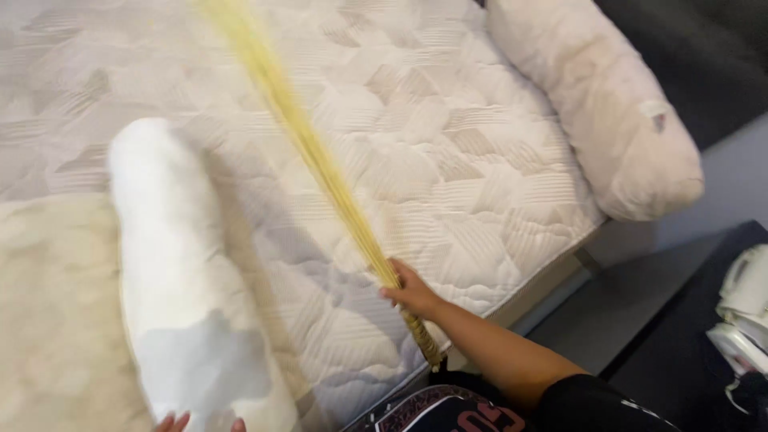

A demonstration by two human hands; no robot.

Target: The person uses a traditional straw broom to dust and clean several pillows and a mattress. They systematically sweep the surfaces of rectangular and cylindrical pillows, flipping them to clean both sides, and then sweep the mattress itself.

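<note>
My right hand [412, 290] grips the bound lower end of a yellow straw broom [308, 144], whose blurred bristles stretch up and left across a bare quilted white mattress [448, 136]. My left hand [172, 422] shows only fingertips at the bottom edge, holding the near end of a long white bolster pillow [172, 264] that lies on the mattress to the left of the broom.
A cream blanket or sheet [52, 320] covers the mattress at the lower left. A pale pillow [608, 112] lies at the mattress's right corner. Dark floor [640, 312] lies to the right of the bed, with a white object [744, 320] at the right edge.
</note>
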